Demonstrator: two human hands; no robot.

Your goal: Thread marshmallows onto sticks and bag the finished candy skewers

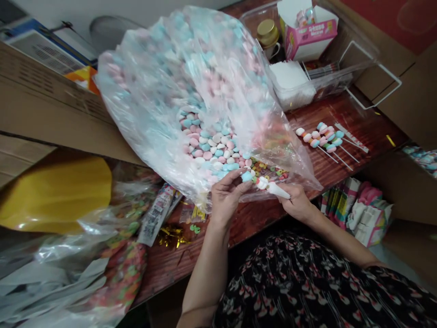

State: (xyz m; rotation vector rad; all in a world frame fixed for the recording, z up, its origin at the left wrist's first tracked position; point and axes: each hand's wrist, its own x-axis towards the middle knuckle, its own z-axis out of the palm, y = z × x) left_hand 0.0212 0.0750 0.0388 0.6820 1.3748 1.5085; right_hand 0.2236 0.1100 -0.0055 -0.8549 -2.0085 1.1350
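Note:
My left hand (226,197) pinches a pale blue candy (246,176) at one end of a candy skewer. White pieces (262,183) and small coloured rings follow along it. My right hand (297,201) is closed around the skewer's other end, where a white tapered part (278,190) shows. Both hands are over the front opening of a large clear plastic bag (160,86) full of pink, white and blue candies (208,148). Just behind my fingers lie small coloured ring candies (268,168). Right of the bag, several filled candy skewers (324,136) rest on the table.
A clear plastic bin (362,50) at the back right holds a pink box (312,38), a gold-lidded jar (268,33) and a white stack (290,82). To the left are a cardboard box (61,105) and a bag of ring candies (119,273). Gold ties (172,236) lie near the table's front edge.

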